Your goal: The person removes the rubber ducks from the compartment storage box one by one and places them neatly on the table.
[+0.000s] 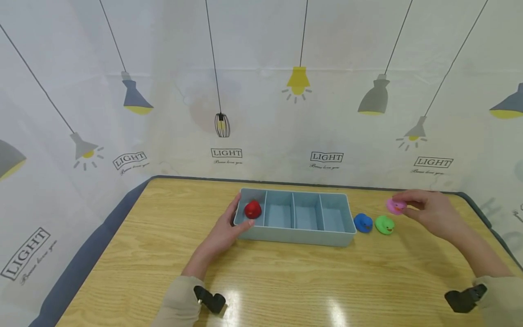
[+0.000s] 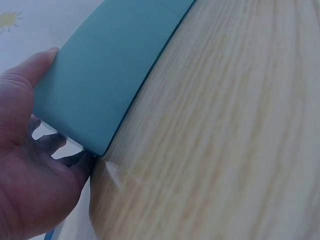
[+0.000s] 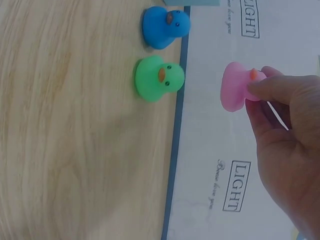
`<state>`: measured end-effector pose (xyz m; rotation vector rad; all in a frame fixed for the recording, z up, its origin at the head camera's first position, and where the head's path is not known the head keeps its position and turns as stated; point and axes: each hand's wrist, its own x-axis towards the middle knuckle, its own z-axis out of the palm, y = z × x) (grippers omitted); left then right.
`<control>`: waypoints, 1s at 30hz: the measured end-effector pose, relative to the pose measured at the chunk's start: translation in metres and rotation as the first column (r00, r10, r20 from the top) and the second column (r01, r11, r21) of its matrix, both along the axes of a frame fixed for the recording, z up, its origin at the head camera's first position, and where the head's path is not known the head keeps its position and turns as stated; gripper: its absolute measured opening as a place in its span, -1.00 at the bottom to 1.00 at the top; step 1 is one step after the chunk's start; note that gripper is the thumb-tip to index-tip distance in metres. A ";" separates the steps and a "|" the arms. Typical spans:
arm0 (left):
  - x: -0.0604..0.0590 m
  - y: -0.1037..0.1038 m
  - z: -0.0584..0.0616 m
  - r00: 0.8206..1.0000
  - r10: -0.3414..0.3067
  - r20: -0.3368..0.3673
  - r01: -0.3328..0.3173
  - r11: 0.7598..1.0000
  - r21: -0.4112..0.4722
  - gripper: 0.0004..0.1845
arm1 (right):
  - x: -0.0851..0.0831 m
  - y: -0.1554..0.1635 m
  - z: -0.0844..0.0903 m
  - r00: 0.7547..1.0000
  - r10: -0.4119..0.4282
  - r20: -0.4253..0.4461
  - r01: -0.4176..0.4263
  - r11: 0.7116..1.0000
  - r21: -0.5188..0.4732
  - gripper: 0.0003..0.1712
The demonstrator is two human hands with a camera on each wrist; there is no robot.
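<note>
A light blue tray (image 1: 298, 236) with several compartments lies on the wooden table (image 1: 163, 254). A red duck (image 1: 253, 209) sits in its leftmost compartment. My left hand (image 1: 229, 227) grips the tray's left end, thumb (image 2: 30, 70) on the front wall and fingers (image 2: 50, 145) round the corner of the tray (image 2: 100, 85). My right hand (image 1: 429, 211) pinches a pink duck (image 1: 395, 206) above the table, right of the tray. In the right wrist view the pink duck (image 3: 235, 92) is held by the fingertips (image 3: 265, 89). A blue duck (image 1: 362, 223) and a green duck (image 1: 384, 225) stand beside the tray's right end.
A curtain with lamp drawings (image 1: 298, 86) hangs close behind and around the table. The table's dark edge (image 1: 94, 245) runs down the left side. In the right wrist view the blue duck (image 3: 165, 27) and green duck (image 3: 157, 78) stand near the table's far edge.
</note>
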<state>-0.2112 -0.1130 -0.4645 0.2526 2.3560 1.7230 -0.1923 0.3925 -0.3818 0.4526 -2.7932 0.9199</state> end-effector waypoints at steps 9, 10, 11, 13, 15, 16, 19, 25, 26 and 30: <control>-0.001 0.000 -0.001 1.000 -0.006 -0.004 0.006 1.000 -0.003 0.00 | 0.003 0.019 -0.010 0.994 -0.060 0.096 0.052 0.996 0.078 -0.67; -0.001 0.000 -0.001 1.000 -0.005 -0.002 0.005 1.000 -0.002 0.00 | 0.004 0.021 -0.011 0.992 -0.065 0.111 0.057 0.995 0.078 -0.67; -0.001 0.000 -0.001 1.000 -0.005 -0.001 0.005 1.000 0.001 0.00 | 0.004 0.022 -0.012 0.989 -0.069 0.128 0.060 0.995 0.080 -0.67; -0.001 0.000 -0.001 1.000 -0.005 -0.003 0.005 1.000 0.001 0.00 | 0.004 0.025 -0.014 0.987 -0.076 0.145 0.062 0.993 0.099 -0.68; -0.001 0.000 0.000 1.000 -0.004 -0.005 0.004 1.000 0.001 0.00 | 0.004 0.028 -0.016 0.985 -0.083 0.149 0.064 0.990 0.128 -0.69; -0.001 0.000 -0.001 1.000 -0.003 -0.006 0.003 1.000 -0.001 0.00 | 0.004 0.029 -0.017 0.985 -0.090 0.150 0.067 0.986 0.150 -0.70; -0.002 0.000 -0.001 1.000 -0.003 -0.006 0.003 1.000 -0.007 0.00 | 0.004 0.032 -0.022 0.981 -0.118 0.156 0.085 0.975 0.204 -0.71; -0.003 0.000 -0.001 1.000 -0.001 -0.003 0.001 1.000 -0.007 0.00 | 0.002 0.035 -0.034 0.982 -0.109 0.152 0.077 0.975 0.206 -0.75; -0.003 0.000 -0.001 1.000 0.000 -0.005 0.000 1.000 -0.008 0.00 | 0.002 0.035 -0.035 0.983 -0.104 0.149 0.072 0.976 0.205 -0.75; -0.002 0.000 -0.002 1.000 -0.001 -0.008 0.001 1.000 -0.009 0.00 | 0.001 0.033 -0.039 0.984 -0.104 0.148 0.073 0.977 0.203 -0.76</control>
